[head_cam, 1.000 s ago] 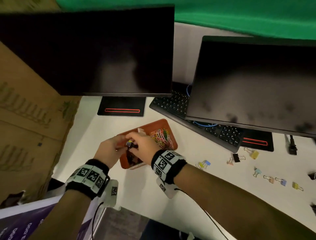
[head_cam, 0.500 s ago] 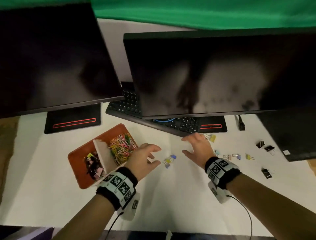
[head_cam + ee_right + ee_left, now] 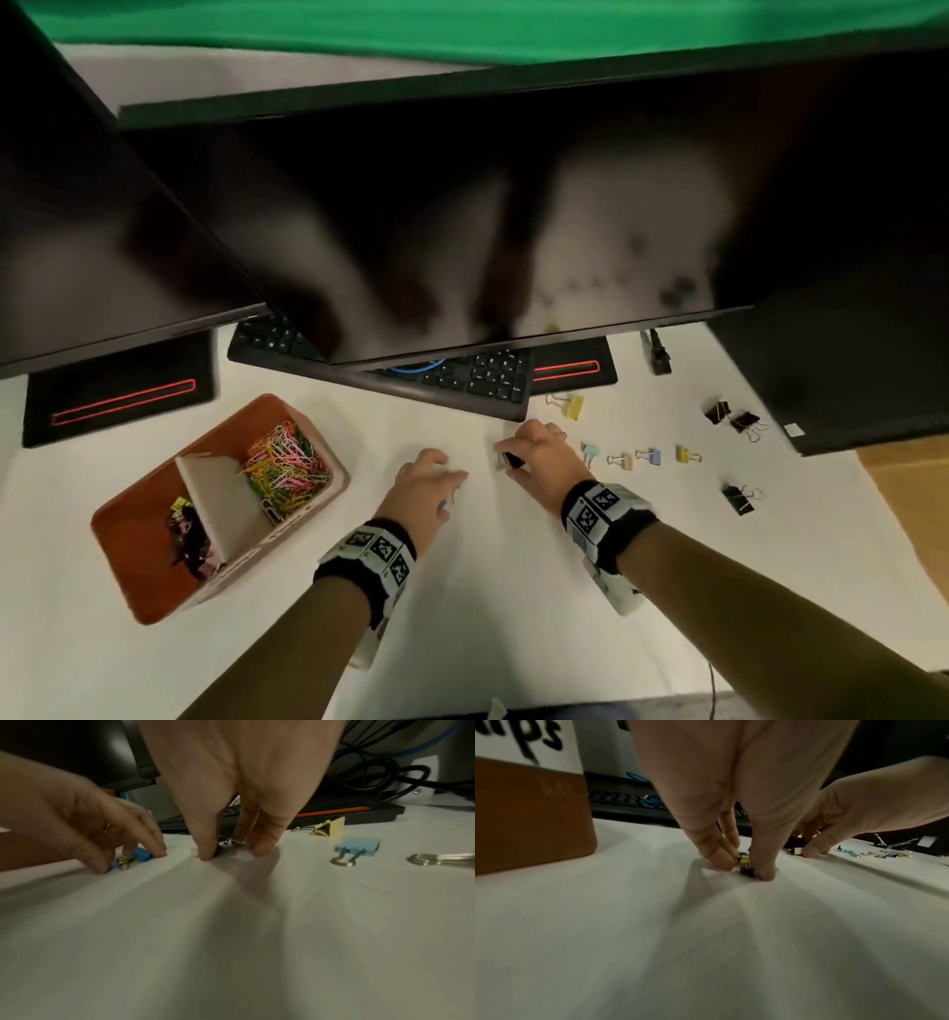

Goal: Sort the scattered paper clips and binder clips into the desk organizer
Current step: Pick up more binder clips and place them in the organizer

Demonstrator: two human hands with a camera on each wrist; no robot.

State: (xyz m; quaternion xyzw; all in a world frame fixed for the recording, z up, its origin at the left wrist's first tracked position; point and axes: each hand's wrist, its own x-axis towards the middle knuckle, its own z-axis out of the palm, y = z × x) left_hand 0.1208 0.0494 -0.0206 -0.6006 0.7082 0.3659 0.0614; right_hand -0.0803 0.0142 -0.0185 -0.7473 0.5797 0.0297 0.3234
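Both hands are picking up: the left hand (image 3: 426, 480) pinches a small blue-and-yellow binder clip (image 3: 140, 855) on the white desk (image 3: 488, 591), the right hand (image 3: 544, 462) pinches a black binder clip (image 3: 513, 459), each next needing lifting to the brown two-compartment desk organizer (image 3: 128, 596).

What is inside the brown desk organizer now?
Colourful paper clips fill one compartment of the desk organizer; binder clips, mostly dark, lie in the other. The bottom under both heaps is covered.

Office desk: two monitors (image 3: 462, 216), keyboard (image 3: 488, 377), white desktop (image 3: 513, 591).
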